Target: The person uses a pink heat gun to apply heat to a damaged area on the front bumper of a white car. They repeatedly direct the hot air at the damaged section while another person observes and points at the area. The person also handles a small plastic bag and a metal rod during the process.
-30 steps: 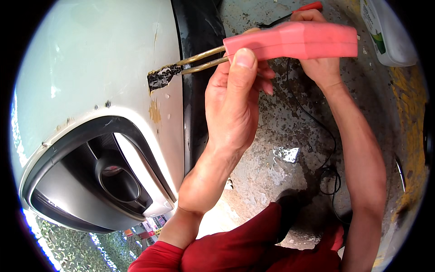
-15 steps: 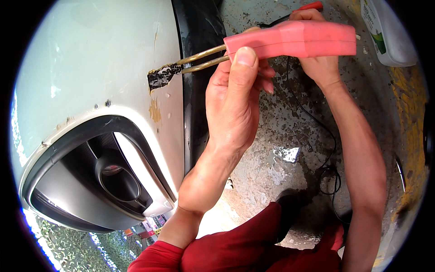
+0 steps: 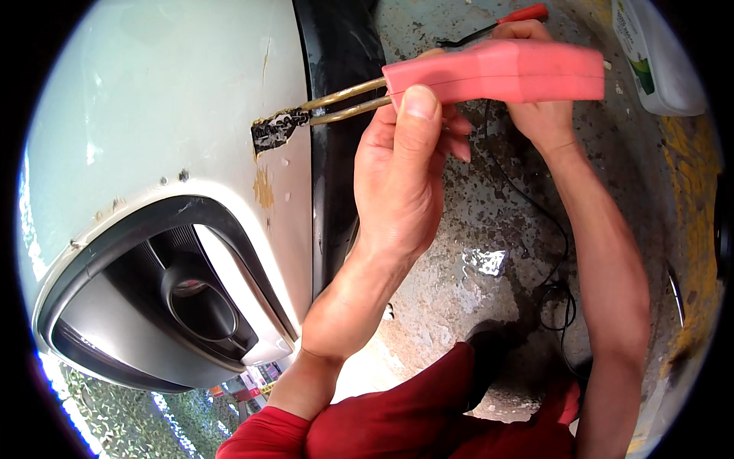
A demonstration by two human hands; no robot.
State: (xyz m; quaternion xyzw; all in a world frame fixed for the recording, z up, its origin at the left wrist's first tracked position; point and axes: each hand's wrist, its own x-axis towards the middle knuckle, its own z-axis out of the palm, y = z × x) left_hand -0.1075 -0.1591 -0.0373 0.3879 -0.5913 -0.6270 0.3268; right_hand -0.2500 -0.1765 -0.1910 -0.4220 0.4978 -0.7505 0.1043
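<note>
I hold a pink tool [image 3: 539, 70] across the upper middle. My left hand [image 3: 397, 183] is closed on its front, thumb pressed against the casing. My right hand [image 3: 541, 122] is closed at the rear, its fingers mostly hidden behind the tool. Two brass prongs [image 3: 350, 112] reach from the tool to a dark, wavy, metallic-looking patch [image 3: 271, 134] on the white car bumper [image 3: 145, 107], where the paint is chipped. Behind my right fingers lies a red-handled implement [image 3: 527, 15] with a black lead or shaft.
The bumper's recessed lamp housing [image 3: 200, 304] is lower left, beside a dark trim strip [image 3: 332, 38]. A white plastic jug [image 3: 656, 69] stands upper right. A black cable [image 3: 563, 237] loops over the stained floor [image 3: 428, 291]. My red-clothed legs [image 3: 382, 413] are below.
The pink tool and my hands have shifted very slightly right and down since half a second ago, with the prongs still at the patch.
</note>
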